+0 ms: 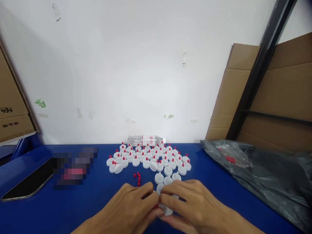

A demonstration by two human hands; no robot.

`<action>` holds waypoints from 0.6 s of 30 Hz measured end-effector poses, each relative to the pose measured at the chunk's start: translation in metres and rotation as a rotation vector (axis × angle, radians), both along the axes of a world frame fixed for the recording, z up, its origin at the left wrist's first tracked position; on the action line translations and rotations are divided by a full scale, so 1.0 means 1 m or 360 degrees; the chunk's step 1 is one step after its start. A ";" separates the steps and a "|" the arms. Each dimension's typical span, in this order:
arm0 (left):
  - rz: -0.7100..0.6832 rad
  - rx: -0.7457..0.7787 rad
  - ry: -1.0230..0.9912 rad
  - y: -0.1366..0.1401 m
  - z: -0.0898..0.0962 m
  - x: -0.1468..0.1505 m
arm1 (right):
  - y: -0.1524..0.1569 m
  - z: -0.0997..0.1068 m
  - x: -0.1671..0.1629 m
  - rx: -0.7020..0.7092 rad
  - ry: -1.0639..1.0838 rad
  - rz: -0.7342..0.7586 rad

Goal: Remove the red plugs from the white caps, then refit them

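My left hand [133,204] is closed at the near middle of the table, thumb and fingers pinched around a small red cap [155,206] that shows only in part. Against it, my right hand [195,201] curls closed on a white plastic lid [167,210], mostly covered by the fingers. Fingertips of both hands meet there. Just beyond them lie several white lids without red tips [159,177]. Several loose small red caps [138,179] rest beyond my left hand. Farther back spreads a large group of white lids with red tips [136,161]; a few are tilted.
A clear bottle [136,140] lies on its side by the wall. At left are a phone [30,182] and a blurred-out item [76,169]. Dark plastic sheeting [268,182] with a bag of red pieces [230,158] covers the right side of the blue table [102,188].
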State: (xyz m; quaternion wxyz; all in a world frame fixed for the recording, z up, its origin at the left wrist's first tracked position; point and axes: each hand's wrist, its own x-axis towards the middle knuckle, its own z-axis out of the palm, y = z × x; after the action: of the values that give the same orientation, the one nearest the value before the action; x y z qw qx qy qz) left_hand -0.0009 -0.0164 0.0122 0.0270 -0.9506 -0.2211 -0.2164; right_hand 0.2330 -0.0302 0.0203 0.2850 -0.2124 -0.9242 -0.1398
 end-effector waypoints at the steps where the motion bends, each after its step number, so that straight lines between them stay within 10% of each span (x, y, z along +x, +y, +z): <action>1: -0.0043 -0.0099 -0.0058 0.000 0.000 0.001 | 0.000 0.001 0.000 0.0006 0.0002 0.0013; 18: -0.0087 -0.1994 -0.0875 0.009 0.003 0.002 | 0.002 0.009 0.008 0.0464 0.0057 -0.0135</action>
State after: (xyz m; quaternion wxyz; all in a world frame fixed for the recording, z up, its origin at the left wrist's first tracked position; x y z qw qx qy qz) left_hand 0.0015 -0.0074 0.0150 -0.5907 -0.7026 -0.2793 -0.2818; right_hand 0.2409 -0.0278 0.0291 0.3229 -0.2101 -0.8791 -0.2806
